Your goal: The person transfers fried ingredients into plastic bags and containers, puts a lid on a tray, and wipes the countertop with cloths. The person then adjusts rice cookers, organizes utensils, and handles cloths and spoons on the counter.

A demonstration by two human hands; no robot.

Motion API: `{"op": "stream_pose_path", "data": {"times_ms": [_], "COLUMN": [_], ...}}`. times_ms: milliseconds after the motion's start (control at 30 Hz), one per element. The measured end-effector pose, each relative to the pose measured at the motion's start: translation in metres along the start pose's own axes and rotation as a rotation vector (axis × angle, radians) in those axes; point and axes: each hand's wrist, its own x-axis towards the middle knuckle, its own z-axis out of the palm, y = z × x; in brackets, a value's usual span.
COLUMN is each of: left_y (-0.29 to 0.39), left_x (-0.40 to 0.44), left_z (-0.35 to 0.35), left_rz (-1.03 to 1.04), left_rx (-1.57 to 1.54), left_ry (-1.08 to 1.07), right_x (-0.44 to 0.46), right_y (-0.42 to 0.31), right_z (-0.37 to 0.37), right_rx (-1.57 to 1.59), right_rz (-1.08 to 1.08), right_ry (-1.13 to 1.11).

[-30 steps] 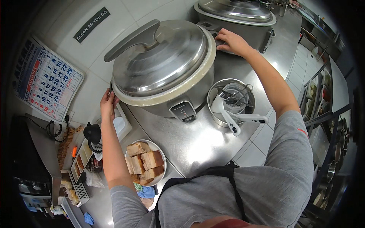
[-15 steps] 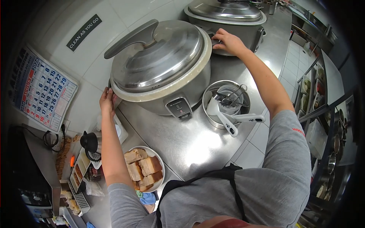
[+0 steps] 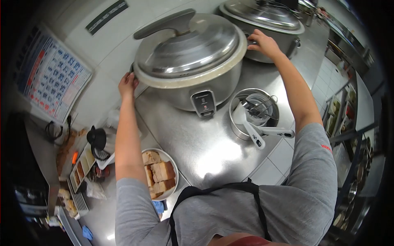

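A large rice cooker (image 3: 221, 88) stands on the steel counter (image 3: 197, 139) with its domed metal lid (image 3: 188, 53) on. My left hand (image 3: 128, 85) is closed on the handle at the cooker's left side, most of which the fingers hide. On the right side my right hand (image 3: 262, 43) has its fingers curled round the other side handle. Right of the cooker sits a metal pot (image 3: 237, 130) holding a clear container, a whisk-like tool and white-handled utensils (image 3: 256, 137). A bowl (image 3: 175, 186) of thick meat pieces (image 3: 162, 171) lies near my left forearm.
Behind on the right is a second lidded cooker (image 3: 262, 37). A calendar (image 3: 55, 74) and a sign (image 3: 106, 16) hang on the tiled wall. Trays of food (image 3: 82, 166) and a black-topped item (image 3: 96, 138) are at the left. Shelving (image 3: 349, 110) stands at the right.
The cooker has moved back toward the wall and away from my body, with both hands staying at its handles. The view has also shifted slightly.
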Motion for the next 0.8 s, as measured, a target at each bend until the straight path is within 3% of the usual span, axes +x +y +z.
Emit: {"op": "stream_pose_path", "data": {"times_ms": [200,300,400,433,500,567,633,733,800], "left_y": [0.012,0.022,0.031,0.032,0.034,0.043,0.060,0.094,0.098], "left_x": [-0.005,-0.007,-0.003,-0.005,-0.011,-0.023,-0.057,-0.127,-0.166], "left_z": [0.002,0.002,-0.001,-0.004,-0.010,-0.025,-0.052,-0.089,-0.104], "left_rz": [-0.023,-0.135,-0.071,-0.082,0.183,0.202,0.343,0.164,0.107], "left_rx": [0.021,0.201,0.916,0.922,1.074,1.016,0.856,0.777,0.822], "left_ry": [0.039,0.008,0.029,0.030,-0.023,-0.063,-0.253,-0.322,-0.373], "right_x": [0.008,0.010,0.011,0.011,0.007,-0.004,-0.037,-0.105,-0.153], "right_y": [0.009,0.012,0.010,0.010,0.014,0.016,0.003,-0.023,-0.025], "right_z": [0.006,0.006,0.008,0.010,0.010,-0.001,-0.031,-0.088,-0.104], "right_rx": [0.072,0.104,0.088,0.071,0.068,0.191,0.397,0.518,0.560], "right_rz": [-0.015,-0.016,0.001,0.033,0.027,-0.057,-0.013,-0.006,0.298], "right_ry": [-0.025,-0.034,-0.039,-0.040,-0.083,-0.145,-0.171,-0.090,-0.038]}}
